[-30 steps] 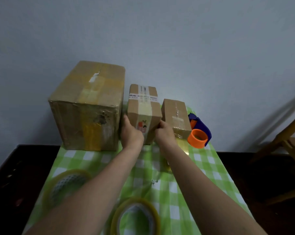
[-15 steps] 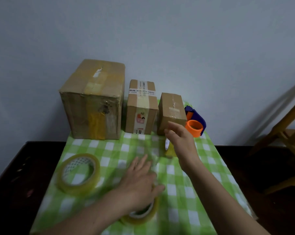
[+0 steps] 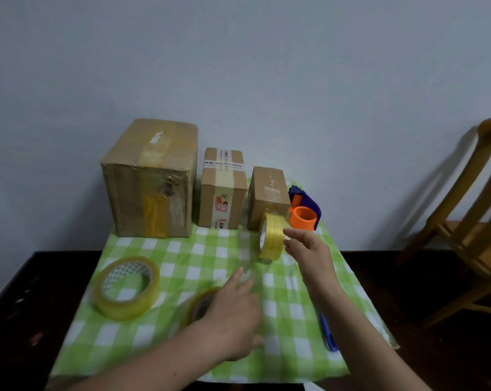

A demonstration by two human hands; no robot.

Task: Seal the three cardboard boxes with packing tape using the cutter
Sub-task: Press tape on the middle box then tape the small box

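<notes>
Three taped cardboard boxes stand in a row at the back of the green checked cloth: a large box [image 3: 149, 179], a medium box [image 3: 223, 190] and a small box [image 3: 269, 197]. A yellow tape roll [image 3: 271, 239] stands on edge in front of the small box. My right hand [image 3: 309, 249] is just right of it, fingers apart, fingertips at its rim. My left hand [image 3: 233, 314] hovers flat with spread fingers over a near tape roll [image 3: 199, 306], hiding part of it. A blue cutter [image 3: 327, 331] lies beside my right forearm, partly hidden.
An orange and blue tape dispenser [image 3: 305, 213] sits right of the small box. A wide clear tape roll [image 3: 125, 287] lies flat at the left of the cloth [image 3: 182, 249]. A wooden chair [image 3: 469, 235] stands to the right, a grey wall behind.
Both hands left the medium and small boxes. My left hand dropped over the near tape roll, my right drew back beside the upright yellow roll. The view pulled back.
</notes>
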